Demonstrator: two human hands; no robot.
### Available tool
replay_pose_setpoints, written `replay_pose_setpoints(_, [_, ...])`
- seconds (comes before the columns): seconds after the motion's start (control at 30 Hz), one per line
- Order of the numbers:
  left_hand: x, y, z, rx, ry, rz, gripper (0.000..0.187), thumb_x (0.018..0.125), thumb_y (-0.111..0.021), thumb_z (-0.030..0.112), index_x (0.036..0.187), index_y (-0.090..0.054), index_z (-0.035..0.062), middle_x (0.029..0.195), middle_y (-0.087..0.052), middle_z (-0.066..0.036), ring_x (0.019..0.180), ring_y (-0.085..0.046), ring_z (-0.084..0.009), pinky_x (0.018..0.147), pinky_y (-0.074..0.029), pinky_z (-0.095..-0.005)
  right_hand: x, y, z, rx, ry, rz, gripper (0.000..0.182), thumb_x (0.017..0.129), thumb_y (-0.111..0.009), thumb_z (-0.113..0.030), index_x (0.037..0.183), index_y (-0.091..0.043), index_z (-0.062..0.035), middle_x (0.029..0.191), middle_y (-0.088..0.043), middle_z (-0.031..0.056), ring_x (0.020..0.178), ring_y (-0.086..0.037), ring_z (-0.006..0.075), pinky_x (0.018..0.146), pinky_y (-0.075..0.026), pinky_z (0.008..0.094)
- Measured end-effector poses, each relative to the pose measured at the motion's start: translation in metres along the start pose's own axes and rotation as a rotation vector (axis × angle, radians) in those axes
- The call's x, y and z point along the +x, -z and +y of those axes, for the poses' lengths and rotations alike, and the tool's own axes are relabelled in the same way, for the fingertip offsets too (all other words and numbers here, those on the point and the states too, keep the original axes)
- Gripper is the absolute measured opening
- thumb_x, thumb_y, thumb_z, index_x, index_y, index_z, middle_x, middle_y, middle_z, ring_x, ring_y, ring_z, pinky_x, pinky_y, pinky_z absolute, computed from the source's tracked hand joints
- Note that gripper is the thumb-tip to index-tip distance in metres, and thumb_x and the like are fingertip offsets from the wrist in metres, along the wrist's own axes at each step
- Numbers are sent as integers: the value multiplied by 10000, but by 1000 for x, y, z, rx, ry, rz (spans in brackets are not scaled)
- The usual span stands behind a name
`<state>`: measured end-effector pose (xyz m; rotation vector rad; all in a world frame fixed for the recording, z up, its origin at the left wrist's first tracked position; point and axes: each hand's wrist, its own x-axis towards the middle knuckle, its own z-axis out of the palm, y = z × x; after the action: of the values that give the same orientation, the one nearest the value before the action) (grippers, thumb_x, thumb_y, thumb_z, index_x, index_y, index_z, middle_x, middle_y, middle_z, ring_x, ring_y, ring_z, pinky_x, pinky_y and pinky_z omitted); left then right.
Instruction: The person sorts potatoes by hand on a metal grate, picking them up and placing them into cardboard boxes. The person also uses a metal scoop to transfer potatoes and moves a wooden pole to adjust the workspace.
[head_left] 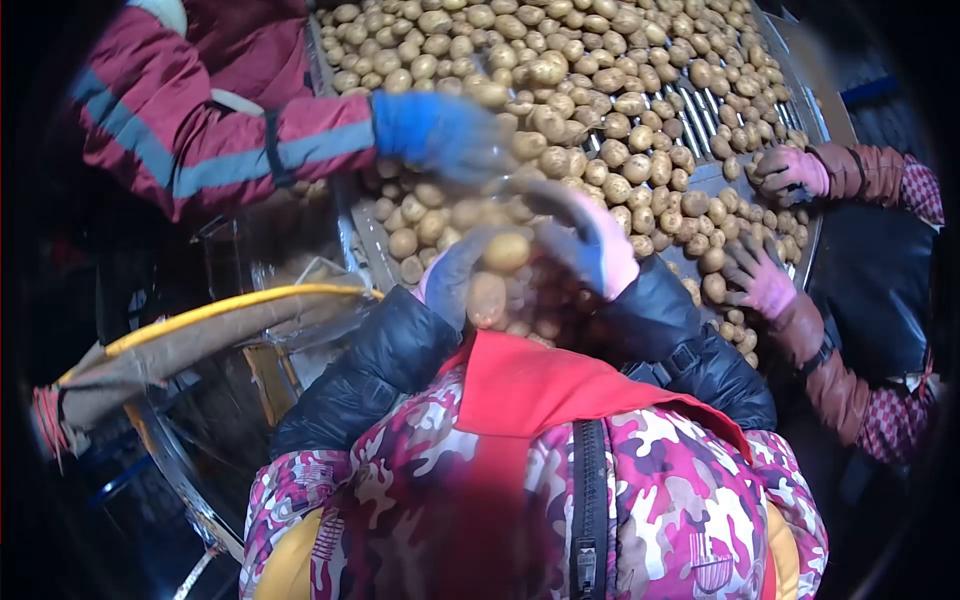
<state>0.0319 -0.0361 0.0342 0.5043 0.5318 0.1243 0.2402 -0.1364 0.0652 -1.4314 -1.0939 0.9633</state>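
Observation:
My left hand (447,282), in a grey glove, and my right hand (598,248), in a pink and blue glove, are raised close to my chest. Between them they cup several potatoes (505,252), one of which (487,298) rests against my left palm. Both hands are blurred. They hover over the near edge of a roller conveyor (700,110) covered with loose potatoes (560,90). My black sleeves and a camouflage-patterned vest with a red collar fill the bottom of the view.
A person in a red jacket reaches in from the left with a blue-gloved hand (440,132). Another person's pink-gloved hands (790,172) (762,282) work the potatoes on the right. A sack held open by a yellow rim (230,310) stands to my left.

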Motion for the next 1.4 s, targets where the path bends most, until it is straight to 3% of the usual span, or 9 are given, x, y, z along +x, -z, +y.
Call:
replay_pose_setpoints(0.3, [-87,10,-11,682,-522,258,449,1072,-501,275,1447,-547,32,1314,-629,-90,1154,-610,-180,992,-508,-337,-13,20,87,-1076,316,23,488,930,-670,-301,1369,-608,-98,1525,-463,235,1389,-446,468,1160,-371,546])
replay_pose_setpoints(0.47, [-143,92,-51,-253,-462,594,394,1024,-610,373,1260,-646,60,998,-677,-89,805,-656,-121,675,-564,-271,-14,18,88,-1088,331,14,504,941,-682,-280,1409,-599,-113,1602,-394,185,1444,-390,445,1175,-356,538])
replay_pose_setpoints(0.53, [-189,172,-72,-465,-575,260,384,1032,-589,355,1236,-630,32,1105,-662,-144,927,-677,-187,770,-593,-294,-11,19,84,-1102,329,-14,509,939,-688,-270,1413,-596,-110,1606,-390,187,1445,-390,443,1177,-356,537])
replay_pose_setpoints(0.67, [-301,213,-49,-374,-1016,1118,367,1011,-594,335,1182,-601,11,1148,-658,-142,1006,-706,-267,793,-647,-354,-14,22,85,-1084,341,-25,520,932,-694,-266,1419,-594,-115,1602,-397,196,1439,-401,452,1182,-354,526])
replay_pose_setpoints(0.73, [-344,263,-57,-551,-1194,1207,353,1006,-602,300,1211,-605,13,1188,-660,-136,1041,-697,-273,825,-642,-371,-15,26,89,-1084,337,-26,532,921,-704,-244,1427,-592,-127,1596,-407,211,1442,-407,453,1177,-365,520])
replay_pose_setpoints(0.93, [-307,264,-77,-438,-1097,1096,371,1004,-635,294,1279,-637,45,1293,-668,-117,1109,-689,-245,872,-639,-372,-50,45,59,-977,266,163,566,945,-683,-293,1414,-549,-7,1384,-583,260,1246,-568,448,1064,-459,501])
replay_pose_setpoints(1.03, [-230,177,-59,-217,-647,829,485,1024,-601,407,1372,-590,70,1225,-662,-114,958,-683,-224,745,-616,-340,-79,34,28,-1000,362,24,463,845,-728,-277,1215,-602,-29,1116,-635,222,1016,-611,432,878,-501,520])
replay_pose_setpoints(1.17, [-138,78,-36,-162,-276,390,536,1048,-542,452,1437,-525,84,1164,-641,-91,855,-635,-164,672,-535,-295,-100,32,35,-1127,560,-301,442,869,-696,-298,1253,-621,-93,1247,-625,140,1194,-583,353,1015,-445,499])
replay_pose_setpoints(1.4, [-35,22,-4,142,3,129,564,1091,-461,479,1363,-572,-2,1014,-695,-99,837,-680,-195,723,-571,-312,-77,96,70,-1243,108,138,439,912,-645,-303,1325,-631,-153,1397,-607,117,1315,-542,337,1132,-368,559])
